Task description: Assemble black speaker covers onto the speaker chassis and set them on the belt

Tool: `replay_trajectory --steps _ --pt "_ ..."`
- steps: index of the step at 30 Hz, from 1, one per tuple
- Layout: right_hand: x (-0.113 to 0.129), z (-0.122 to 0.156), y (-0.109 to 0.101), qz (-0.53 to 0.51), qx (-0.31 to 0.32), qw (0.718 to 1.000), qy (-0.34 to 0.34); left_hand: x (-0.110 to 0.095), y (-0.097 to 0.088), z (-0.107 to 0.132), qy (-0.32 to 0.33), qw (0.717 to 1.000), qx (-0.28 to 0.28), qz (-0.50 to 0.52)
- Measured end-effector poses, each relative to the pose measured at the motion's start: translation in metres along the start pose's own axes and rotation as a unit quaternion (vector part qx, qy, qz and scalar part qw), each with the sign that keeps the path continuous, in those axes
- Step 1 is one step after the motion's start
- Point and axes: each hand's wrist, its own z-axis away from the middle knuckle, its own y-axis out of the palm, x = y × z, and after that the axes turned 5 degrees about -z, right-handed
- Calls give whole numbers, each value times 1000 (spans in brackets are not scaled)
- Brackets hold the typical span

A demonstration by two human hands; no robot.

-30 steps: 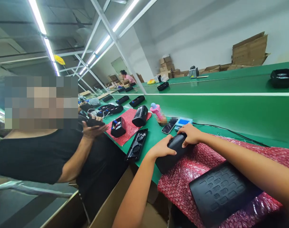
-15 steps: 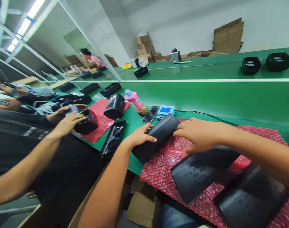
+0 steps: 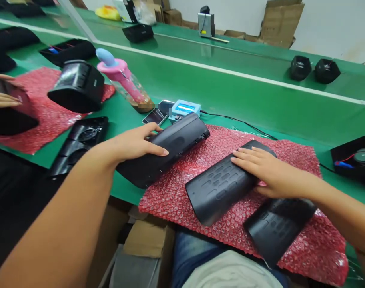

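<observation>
Black smooth housing (image 3: 167,150) was pinned flat under the left hand (image 3: 134,142), fingers spread, thumb over its far edge; slotted grille shell (image 3: 221,184) was pressed down by the flat, unclenched right hand (image 3: 266,172); red bubble wrap (image 3: 182,192) lay beneath both, likely as scratch protection.

left hand (image 3: 137,142): fingers curled, palm down | right hand (image 3: 268,170): fingers flat, spread
</observation>
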Motion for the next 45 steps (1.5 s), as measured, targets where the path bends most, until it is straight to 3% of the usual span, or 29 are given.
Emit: replay_trajectory --steps 5,12,15,20,24,45 --pt "-10 -24 -26 -34 28 998 -39 -1 1 2 -3 1000 2 -7" --pt "-9 -50 -32 -71 25 996 51 1 1 3 14 999 -18 -23" --pt "-12 -51 -32 -73 32 996 41 0 1 2 17 1000 -18 -16" --pt "-18 -50 -28 -57 28 997 -44 0 0 1 11 998 -39 -46" --pt "-20 -53 -26 -53 20 997 -44 2 -1 2 12 996 -49 -72" --pt "-21 -54 -29 -50 37 997 -55 5 -1 0 9 1000 -17 1"
